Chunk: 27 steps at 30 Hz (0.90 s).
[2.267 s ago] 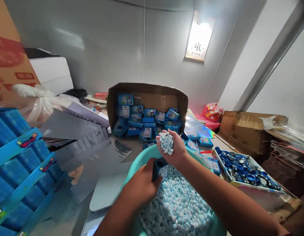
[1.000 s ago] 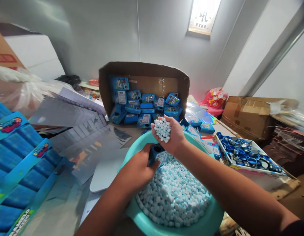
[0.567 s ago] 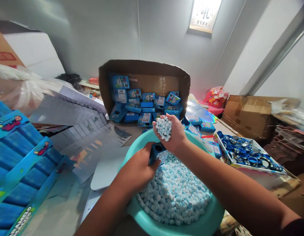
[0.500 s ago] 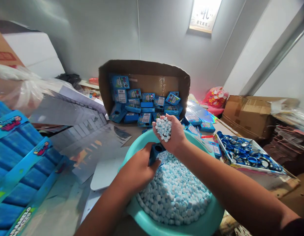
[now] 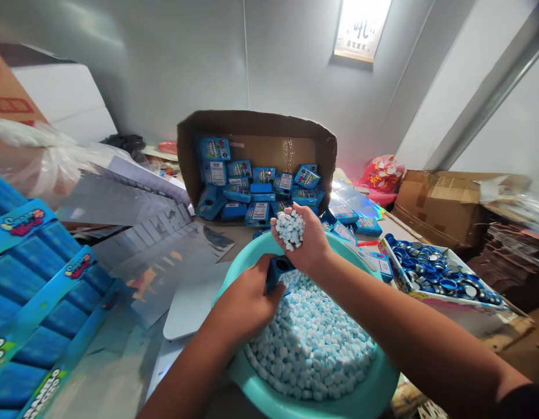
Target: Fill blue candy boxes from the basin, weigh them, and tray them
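Observation:
My left hand (image 5: 254, 297) grips a small blue candy box (image 5: 278, 273) over the basin, its dark round hole facing up. Just above it, my right hand (image 5: 310, 235) is cupped, palm up, around a heap of small pale blue and white candies (image 5: 290, 228). The two hands are close together, the heap a little beyond the box. Beneath them a turquoise basin (image 5: 247, 372) holds a deep mass of the same candies. The left fingers hide much of the box.
Behind the basin, a cardboard carton (image 5: 260, 125) lies open towards me with several blue boxes inside. A tray of blue caps (image 5: 443, 273) stands right. Stacked blue display packs (image 5: 38, 291) fill the left side. A brown carton (image 5: 439, 201) sits at back right.
Both hands hold nearly the same position over the basin, the box and the candy heap still in them. The whole view has shifted slightly.

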Tool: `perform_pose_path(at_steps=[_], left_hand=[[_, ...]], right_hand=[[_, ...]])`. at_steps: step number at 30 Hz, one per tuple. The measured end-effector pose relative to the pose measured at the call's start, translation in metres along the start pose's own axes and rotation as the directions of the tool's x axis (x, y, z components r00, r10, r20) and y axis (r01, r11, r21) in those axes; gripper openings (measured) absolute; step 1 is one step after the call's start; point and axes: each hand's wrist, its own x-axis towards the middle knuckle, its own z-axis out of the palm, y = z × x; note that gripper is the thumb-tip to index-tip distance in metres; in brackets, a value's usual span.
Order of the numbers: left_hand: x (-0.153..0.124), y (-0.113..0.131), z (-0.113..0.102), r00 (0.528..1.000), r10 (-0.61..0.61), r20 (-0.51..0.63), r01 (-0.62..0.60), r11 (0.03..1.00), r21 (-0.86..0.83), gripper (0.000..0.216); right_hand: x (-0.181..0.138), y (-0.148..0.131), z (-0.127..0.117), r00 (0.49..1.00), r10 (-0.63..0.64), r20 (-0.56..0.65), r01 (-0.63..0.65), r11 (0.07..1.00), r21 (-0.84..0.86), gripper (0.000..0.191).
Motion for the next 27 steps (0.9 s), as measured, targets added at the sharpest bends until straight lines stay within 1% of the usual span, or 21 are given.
perform_pose_path(at_steps=[6,12,15,17,21,27], left_hand=[[0.0001,0.0024,-0.0008,0.997,-0.079,-0.008,0.08,0.996,0.035,0.045],[0.0005,0.0026,-0.001,0.995,-0.095,-0.041,0.096,0.995,0.027,0.046],[0.0011,0.0024,-0.0011,0.993,-0.117,-0.02,0.117,0.992,0.037,0.042],[0.0014,0.0023,-0.001,0.994,-0.112,-0.011,0.112,0.993,0.031,0.041],[0.0015,0.0025,-0.0006,0.995,-0.092,-0.031,0.092,0.996,-0.006,0.046],[0.0021,0.0021,-0.0007,0.995,-0.086,-0.044,0.085,0.996,-0.029,0.043]], right_hand=[[-0.0009,-0.0015,-0.0003,1.0,0.013,0.023,-0.013,1.0,0.001,0.017],[-0.0039,-0.001,0.0022,0.999,0.037,0.031,-0.037,0.999,0.005,0.023],[-0.0055,-0.0018,0.0032,0.998,0.05,0.025,-0.05,0.999,-0.008,0.023],[-0.0064,-0.0026,0.0036,0.998,0.054,0.018,-0.053,0.998,-0.02,0.024],[-0.0081,-0.0038,0.004,0.998,0.06,0.035,-0.06,0.998,-0.022,0.027],[-0.0094,-0.0035,0.0041,0.996,0.083,0.027,-0.081,0.995,-0.052,0.025]])
